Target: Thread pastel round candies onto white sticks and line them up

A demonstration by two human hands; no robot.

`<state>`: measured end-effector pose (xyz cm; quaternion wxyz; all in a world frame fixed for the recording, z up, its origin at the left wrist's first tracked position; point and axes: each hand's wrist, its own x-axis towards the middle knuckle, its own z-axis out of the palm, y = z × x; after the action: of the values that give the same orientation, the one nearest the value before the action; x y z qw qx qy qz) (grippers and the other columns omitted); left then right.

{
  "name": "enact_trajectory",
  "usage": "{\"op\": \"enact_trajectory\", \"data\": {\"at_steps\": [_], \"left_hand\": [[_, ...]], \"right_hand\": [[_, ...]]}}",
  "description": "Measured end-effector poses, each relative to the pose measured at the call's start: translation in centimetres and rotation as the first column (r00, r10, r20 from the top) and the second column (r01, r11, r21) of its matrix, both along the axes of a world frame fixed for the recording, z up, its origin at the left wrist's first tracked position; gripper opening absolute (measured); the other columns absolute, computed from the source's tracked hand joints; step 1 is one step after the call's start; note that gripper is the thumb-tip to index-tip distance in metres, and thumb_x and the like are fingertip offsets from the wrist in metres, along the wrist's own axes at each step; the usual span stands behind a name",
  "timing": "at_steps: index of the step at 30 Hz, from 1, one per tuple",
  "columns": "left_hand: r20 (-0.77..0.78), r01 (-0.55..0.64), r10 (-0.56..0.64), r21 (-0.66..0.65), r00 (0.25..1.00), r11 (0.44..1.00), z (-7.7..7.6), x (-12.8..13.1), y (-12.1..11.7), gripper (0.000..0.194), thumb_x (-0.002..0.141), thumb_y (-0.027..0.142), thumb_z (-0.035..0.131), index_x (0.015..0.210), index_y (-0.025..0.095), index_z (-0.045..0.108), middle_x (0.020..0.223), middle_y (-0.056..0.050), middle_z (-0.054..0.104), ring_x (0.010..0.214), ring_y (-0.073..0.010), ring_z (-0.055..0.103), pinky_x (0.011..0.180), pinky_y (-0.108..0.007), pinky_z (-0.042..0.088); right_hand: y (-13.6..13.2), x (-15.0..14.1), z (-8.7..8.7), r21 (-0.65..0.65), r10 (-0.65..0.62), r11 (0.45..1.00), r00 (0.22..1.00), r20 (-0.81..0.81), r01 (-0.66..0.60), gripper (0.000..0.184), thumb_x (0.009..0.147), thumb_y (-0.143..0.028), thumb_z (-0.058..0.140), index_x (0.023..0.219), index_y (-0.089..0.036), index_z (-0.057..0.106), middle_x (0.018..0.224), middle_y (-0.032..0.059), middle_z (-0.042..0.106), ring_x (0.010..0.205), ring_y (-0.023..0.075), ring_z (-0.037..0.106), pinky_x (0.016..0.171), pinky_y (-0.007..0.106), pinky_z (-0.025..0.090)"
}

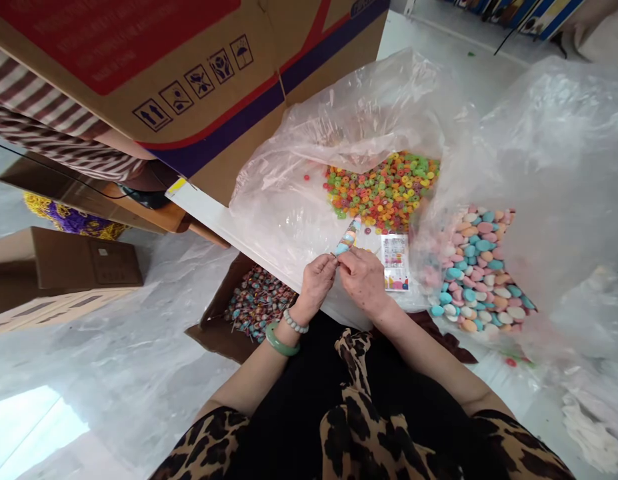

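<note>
basically fingers of the left hand (317, 280) and right hand (363, 277) are pinched together on the near end of a small filled packet (347, 238), which sticks out just beyond the fingertips toward the ring candies (391, 190). can't tell if it's sealed; a loosened pinch could spill pieces into those, or onto lollipops (261, 300) down left of the fingers. printed packet (395, 257) just right of the fingers might get knocked by the right hand.

pale grey floor (153, 360) | bright light patch (31, 430), lower left | white table (209, 217)
</note>
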<state>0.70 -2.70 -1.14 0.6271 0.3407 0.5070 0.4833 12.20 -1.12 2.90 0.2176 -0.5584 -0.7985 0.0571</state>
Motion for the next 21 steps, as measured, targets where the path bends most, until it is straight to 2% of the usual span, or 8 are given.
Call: {"op": "enact_trajectory", "data": {"at_steps": [5, 8, 10, 12, 14, 16, 18, 21], "left_hand": [[0.053, -0.107, 0.112, -0.095, 0.992, 0.990, 0.2, 0.4, -0.2, 0.033, 0.080, 0.041, 0.060, 0.064, 0.019, 0.042, 0.051, 0.008, 0.033, 0.045, -0.0047, 0.026, 0.044, -0.020, 0.022], [0.076, -0.179, 0.189, -0.127, 0.979, 0.976, 0.3, 0.9, -0.3, 0.031, 0.080, 0.035, 0.058, 0.063, 0.019, 0.038, 0.051, 0.008, 0.033, 0.045, -0.0047, 0.027, 0.045, -0.020, 0.023], [0.061, -0.185, 0.191, -0.085, 0.980, 0.979, 0.3, 1.2, -0.3, 0.031, 0.081, 0.036, 0.058, 0.063, 0.019, 0.039, 0.052, 0.008, 0.036, 0.046, -0.0049, 0.029, 0.046, -0.020, 0.025], [0.034, -0.148, 0.149, -0.022, 0.988, 0.989, 0.4, 1.2, -0.3, 0.033, 0.083, 0.041, 0.057, 0.064, 0.019, 0.042, 0.053, 0.007, 0.040, 0.048, -0.0056, 0.033, 0.048, -0.020, 0.028], [0.020, -0.098, 0.098, 0.026, 0.995, 0.995, 0.7, 1.1, -0.1, 0.036, 0.083, 0.046, 0.057, 0.065, 0.018, 0.044, 0.052, 0.006, 0.042, 0.049, -0.0063, 0.037, 0.049, -0.020, 0.030], [0.051, -0.050, 0.049, 0.018, 0.998, 0.999, 1.1, 0.7, 0.1, 0.038, 0.081, 0.049, 0.060, 0.065, 0.018, 0.046, 0.050, 0.006, 0.041, 0.047, -0.0059, 0.036, 0.047, -0.020, 0.028], [0.163, 0.071, -0.061, -0.058, 0.985, 0.996, 1.3, 0.0, 0.3, 0.038, 0.076, 0.049, 0.066, 0.066, 0.017, 0.048, 0.051, 0.006, 0.042, 0.043, -0.0043, 0.031, 0.043, -0.019, 0.023], [0.400, 0.418, -0.333, -0.147, 0.854, 0.896, 1.4, -1.5, 0.3, 0.039, 0.066, 0.048, 0.075, 0.070, 0.014, 0.056, 0.055, 0.004, 0.050, 0.039, -0.0020, 0.026, 0.039, -0.020, 0.013]], "right_hand": [[-0.2, 0.0, -0.1, -0.110, 0.031, 0.993, 0.995, -0.092, -0.041, 0.021, 0.083, -0.011, 0.047, 0.071, -0.019, 0.063, 0.073, 0.0049, 0.064, 0.072, 0.0181, 0.055, 0.068, 0.030, 0.036], [-0.6, -0.4, -0.7, -0.259, -0.113, 0.966, 0.937, -0.330, 0.025, 0.016, 0.082, -0.015, 0.049, 0.075, -0.020, 0.062, 0.075, 0.0033, 0.064, 0.074, 0.0177, 0.056, 0.070, 0.030, 0.039], [-0.7, -0.6, -1.1, -0.436, -0.300, 0.899, 0.784, -0.543, 0.042, 0.010, 0.080, -0.023, 0.054, 0.072, -0.021, 0.059, 0.069, 0.0004, 0.061, 0.067, 0.0162, 0.055, 0.066, 0.029, 0.041], [-0.4, -0.6, -1.4, -0.601, -0.480, 0.798, 0.560, -0.676, -0.041, 0.015, 0.075, -0.032, 0.061, 0.066, -0.021, 0.054, 0.060, -0.0026, 0.056, 0.058, 0.0138, 0.051, 0.059, 0.027, 0.042], [0.2, -0.2, -1.5, -0.673, -0.583, 0.719, 0.375, -0.721, -0.175, 0.020, 0.068, -0.035, 0.068, 0.068, -0.021, 0.054, 0.055, -0.0053, 0.051, 0.052, 0.0116, 0.048, 0.054, 0.025, 0.040], [0.6, 0.6, -1.4, -0.665, -0.598, 0.688, 0.292, -0.747, -0.292, 0.026, 0.063, -0.034, 0.072, 0.081, -0.020, 0.059, 0.057, -0.0065, 0.053, 0.051, 0.0102, 0.047, 0.051, 0.024, 0.039], [0.8, 1.7, -1.1, -0.635, -0.547, 0.675, 0.323, -0.772, -0.376, 0.039, 0.062, -0.032, 0.074, 0.097, -0.019, 0.063, 0.061, -0.0065, 0.055, 0.052, 0.0098, 0.047, 0.051, 0.023, 0.039], [0.2, 3.2, 0.1, -0.634, -0.345, 0.610, 0.561, -0.752, -0.475, 0.038, 0.066, -0.031, 0.072, 0.103, -0.020, 0.067, 0.061, -0.0045, 0.057, 0.053, 0.0117, 0.050, 0.051, 0.025, 0.040]]}}
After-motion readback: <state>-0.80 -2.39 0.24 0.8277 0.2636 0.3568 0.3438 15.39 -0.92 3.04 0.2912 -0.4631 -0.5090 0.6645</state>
